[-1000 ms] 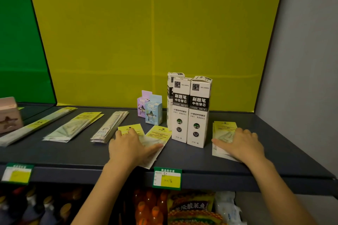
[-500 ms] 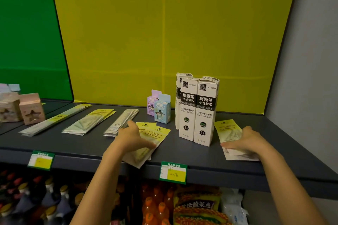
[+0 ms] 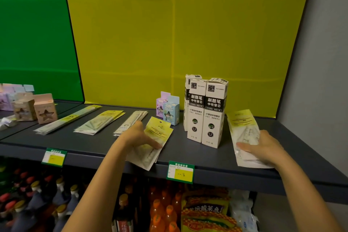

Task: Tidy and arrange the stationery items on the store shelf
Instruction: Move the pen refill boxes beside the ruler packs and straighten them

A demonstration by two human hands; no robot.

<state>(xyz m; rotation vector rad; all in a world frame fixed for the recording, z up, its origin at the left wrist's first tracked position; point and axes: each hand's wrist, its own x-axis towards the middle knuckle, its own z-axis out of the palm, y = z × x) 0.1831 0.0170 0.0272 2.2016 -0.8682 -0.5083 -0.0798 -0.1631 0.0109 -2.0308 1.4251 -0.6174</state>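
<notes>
Now, in the head view, your left grip sits at the left edge of a small stack of yellow-topped packets. The stack lies slanted on the dark shelf, with its near end hanging over the front lip. The thumb stretches across the top packet; whether the fingers curl beneath it I cannot tell. Your right grip lies flat with straight fingers, thumb out to the left, on a second stack of packets (yellow header toward the back wall) at the shelf's right end.

Between the two stacks stand three tall white refill boxes, upright and touching one another. Just left of them, behind the left stack, stand two small boxes, one purple and one blue. Further left lie three long flat packs in a row, and beyond them pink star-window boxes. A green price tag hangs on the shelf lip between your arms.
</notes>
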